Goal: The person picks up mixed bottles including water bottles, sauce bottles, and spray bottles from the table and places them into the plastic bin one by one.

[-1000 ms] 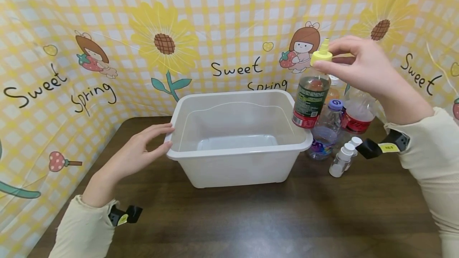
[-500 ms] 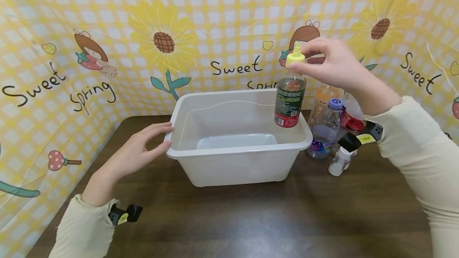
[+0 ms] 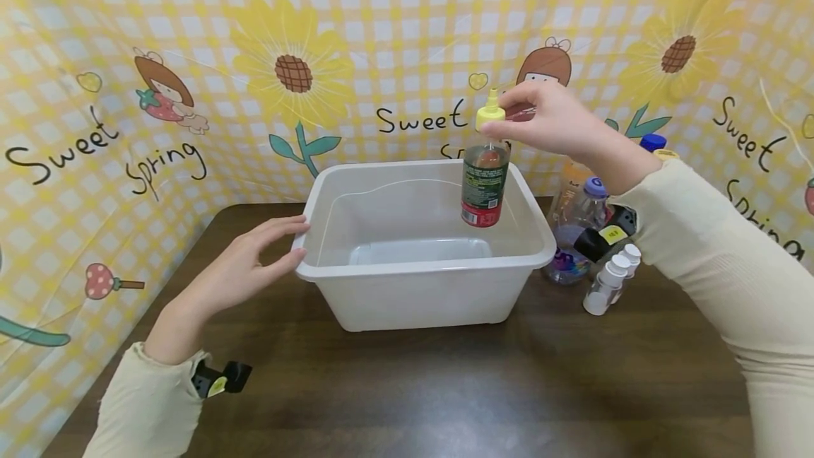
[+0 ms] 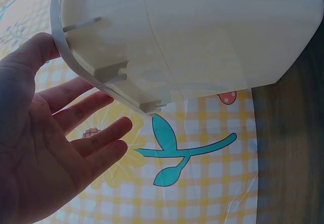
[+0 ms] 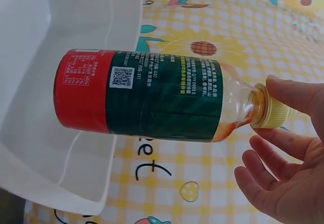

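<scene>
My right hand (image 3: pixel 550 119) pinches the yellow cap of a sauce bottle (image 3: pixel 483 186) between thumb and fingers. The bottle hangs upright over the right part of a white plastic tub (image 3: pixel 413 299), its base lower than the tub's back rim. In the right wrist view the bottle (image 5: pixel 162 97) shows a green and red label, with a little reddish sauce near its neck. At the tub's left rim my left hand (image 3: pixel 242 263) rests with fingers extended. The left wrist view shows that hand's thumb (image 4: pixel 43 49) against the tub's rim, the fingers loosely spread.
Right of the tub stand a purple-capped clear bottle (image 3: pixel 575 242), an orange-tinted bottle (image 3: pixel 569 179) and small white-capped bottles (image 3: pixel 607 285). A blue cap (image 3: pixel 653 142) shows behind my right forearm. A yellow checked cloth (image 3: pixel 394 55) hangs behind the brown table (image 3: pixel 407 394).
My right hand has carried the sauce bottle leftward, from the tub's right rim to over its inside. The left hand and the tub have stayed in place.
</scene>
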